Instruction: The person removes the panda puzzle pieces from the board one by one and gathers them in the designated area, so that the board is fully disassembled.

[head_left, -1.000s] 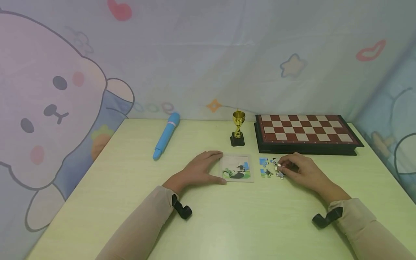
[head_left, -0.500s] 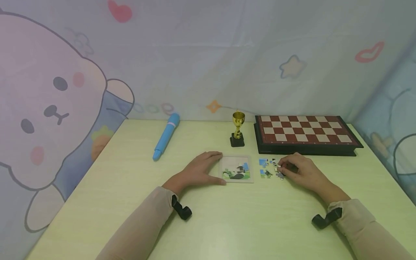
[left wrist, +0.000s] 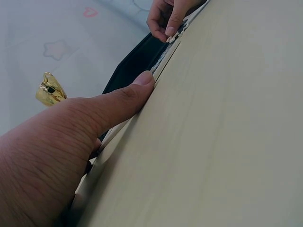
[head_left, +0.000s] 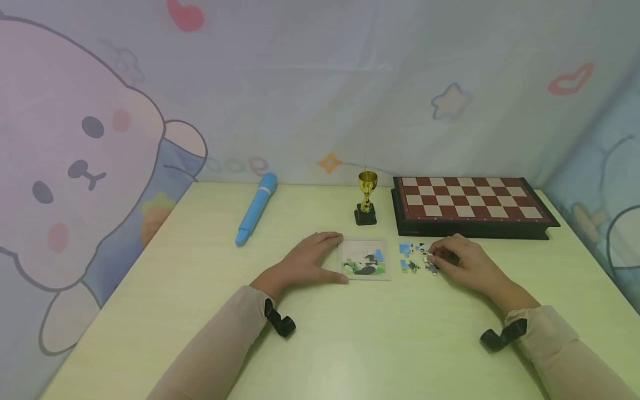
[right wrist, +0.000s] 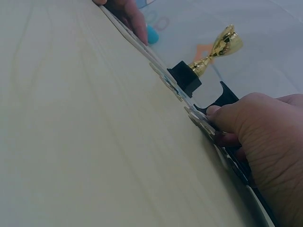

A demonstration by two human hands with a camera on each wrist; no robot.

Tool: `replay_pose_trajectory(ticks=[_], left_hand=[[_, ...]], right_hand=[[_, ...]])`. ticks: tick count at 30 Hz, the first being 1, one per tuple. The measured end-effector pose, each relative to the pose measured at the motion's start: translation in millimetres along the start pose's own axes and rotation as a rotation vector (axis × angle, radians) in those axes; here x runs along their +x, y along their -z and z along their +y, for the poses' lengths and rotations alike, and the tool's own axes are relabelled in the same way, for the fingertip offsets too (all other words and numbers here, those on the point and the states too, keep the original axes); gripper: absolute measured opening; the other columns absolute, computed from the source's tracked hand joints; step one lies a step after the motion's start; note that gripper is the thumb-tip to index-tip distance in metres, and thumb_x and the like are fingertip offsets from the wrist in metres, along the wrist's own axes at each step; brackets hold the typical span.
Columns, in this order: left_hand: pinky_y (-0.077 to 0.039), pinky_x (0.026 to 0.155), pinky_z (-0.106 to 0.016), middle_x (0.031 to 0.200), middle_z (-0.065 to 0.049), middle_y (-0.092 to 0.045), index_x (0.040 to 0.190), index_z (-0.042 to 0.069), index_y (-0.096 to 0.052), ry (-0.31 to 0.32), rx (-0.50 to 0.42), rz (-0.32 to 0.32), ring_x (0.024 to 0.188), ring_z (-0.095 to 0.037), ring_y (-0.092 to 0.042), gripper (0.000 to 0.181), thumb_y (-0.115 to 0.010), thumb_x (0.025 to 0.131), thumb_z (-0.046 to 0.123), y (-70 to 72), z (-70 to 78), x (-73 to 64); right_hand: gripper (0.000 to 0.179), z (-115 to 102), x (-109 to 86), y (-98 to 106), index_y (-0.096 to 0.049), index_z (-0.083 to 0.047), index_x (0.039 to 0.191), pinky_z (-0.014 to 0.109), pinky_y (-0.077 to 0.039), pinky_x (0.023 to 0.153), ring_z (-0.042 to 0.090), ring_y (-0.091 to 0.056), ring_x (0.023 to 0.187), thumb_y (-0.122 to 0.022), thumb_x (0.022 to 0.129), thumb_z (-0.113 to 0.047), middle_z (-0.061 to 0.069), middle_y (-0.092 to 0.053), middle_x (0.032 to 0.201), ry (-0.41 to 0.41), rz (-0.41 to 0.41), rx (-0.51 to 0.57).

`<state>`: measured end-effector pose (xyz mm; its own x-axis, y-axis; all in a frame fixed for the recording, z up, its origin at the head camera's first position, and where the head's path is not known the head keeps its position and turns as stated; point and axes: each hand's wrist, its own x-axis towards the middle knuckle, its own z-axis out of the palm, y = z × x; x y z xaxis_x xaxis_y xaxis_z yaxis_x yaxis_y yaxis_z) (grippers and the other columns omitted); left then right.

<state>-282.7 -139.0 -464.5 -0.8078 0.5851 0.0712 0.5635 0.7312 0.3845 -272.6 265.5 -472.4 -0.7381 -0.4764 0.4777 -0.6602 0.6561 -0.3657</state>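
Observation:
In the head view, a square puzzle tray (head_left: 359,245) with a partly filled panda picture lies flat on the table. My left hand (head_left: 307,261) spans its left side, thumb at the lower corner and fingers at the upper one, holding it. In the left wrist view, the left thumb (left wrist: 137,87) presses along the tray's edge. Just right of the tray lie several loose jigsaw pieces (head_left: 406,249), blue, green and black-and-white. My right hand (head_left: 462,264) has its thumb and fingertips pinched on a jigsaw piece (head_left: 430,257) at the right of this group; the fingers partly hide it.
Behind the tray stands a small gold trophy (head_left: 366,194) on a black base. A red-and-white checkered chessboard box (head_left: 470,200) sits at the back right, close behind the right hand. Farther left lies a blue pen-shaped stick (head_left: 256,210). A printed cloth (head_left: 300,94) hangs behind the table.

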Motion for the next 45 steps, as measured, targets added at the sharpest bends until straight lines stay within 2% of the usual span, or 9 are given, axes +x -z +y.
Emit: replay_pose_trajectory(ticks=[28, 33, 37, 39, 42, 45], left_hand=[[-0.026, 0.119, -0.041, 0.16, 0.007, -0.034, 0.157, 0.018, -0.037, -0.001, 0.001, 0.015, 0.147, -0.017, -0.03, 0.107, -0.061, 0.075, 0.084, 6.6, 4.8, 1.0], [-0.026, 0.119, -0.043, 0.16, 0.007, -0.033, 0.157, 0.018, -0.036, 0.007, -0.007, -0.001, 0.147, -0.018, -0.029, 0.107, -0.062, 0.076, 0.083, 2.6, 6.0, -0.2], [-0.025, 0.12, -0.043, 0.16, 0.007, -0.032, 0.157, 0.019, -0.036, 0.006, 0.0, -0.003, 0.148, -0.018, -0.028, 0.106, -0.061, 0.076, 0.083, 1.6, 6.9, -0.9], [-0.025, 0.12, -0.043, 0.16, 0.006, -0.033, 0.157, 0.019, -0.037, 0.005, -0.001, 0.005, 0.148, -0.018, -0.028, 0.106, -0.061, 0.076, 0.083, 2.3, 6.8, -1.1], [-0.026, 0.119, -0.043, 0.16, 0.006, -0.033, 0.157, 0.019, -0.037, 0.002, 0.002, 0.007, 0.147, -0.018, -0.029, 0.108, -0.06, 0.075, 0.085, 2.7, 5.1, -1.3], [-0.027, 0.119, -0.043, 0.16, 0.006, -0.033, 0.157, 0.018, -0.036, -0.004, 0.008, 0.005, 0.147, -0.019, -0.03, 0.109, -0.058, 0.075, 0.086, 3.0, 3.1, -1.4]], right_hand=[[0.02, -2.4, 4.8, 4.8, -0.071, -0.018, 0.103, 0.024, -0.046, 0.066, 0.008, -0.052, 0.081, -0.079, 0.087, -0.009, -0.014, -0.061, 0.092, 0.022, 0.021, 0.036], [0.018, -9.2, 12.4, -8.2, -0.07, -0.02, 0.103, 0.024, -0.046, 0.063, 0.009, -0.052, 0.08, -0.077, 0.089, -0.01, -0.013, -0.061, 0.092, 0.031, 0.034, 0.074], [0.017, -26.9, 30.5, -27.5, -0.07, -0.02, 0.104, 0.027, -0.045, 0.063, 0.011, -0.05, 0.081, -0.075, 0.09, -0.012, -0.011, -0.062, 0.094, 0.101, 0.002, 0.127], [0.015, -37.8, 41.8, -37.9, -0.07, -0.019, 0.106, 0.03, -0.046, 0.068, 0.012, -0.051, 0.086, -0.075, 0.092, -0.015, -0.01, -0.064, 0.099, 0.147, -0.032, 0.153], [0.016, -52.4, 57.1, -51.6, -0.07, -0.018, 0.108, 0.036, -0.048, 0.081, 0.014, -0.052, 0.098, -0.072, 0.094, -0.024, -0.008, -0.065, 0.107, 0.185, -0.091, 0.16], [0.023, -60.2, 67.0, -60.8, -0.069, -0.018, 0.11, 0.04, -0.048, 0.091, 0.015, -0.051, 0.106, -0.071, 0.094, -0.035, -0.006, -0.064, 0.114, 0.184, -0.124, 0.096]])
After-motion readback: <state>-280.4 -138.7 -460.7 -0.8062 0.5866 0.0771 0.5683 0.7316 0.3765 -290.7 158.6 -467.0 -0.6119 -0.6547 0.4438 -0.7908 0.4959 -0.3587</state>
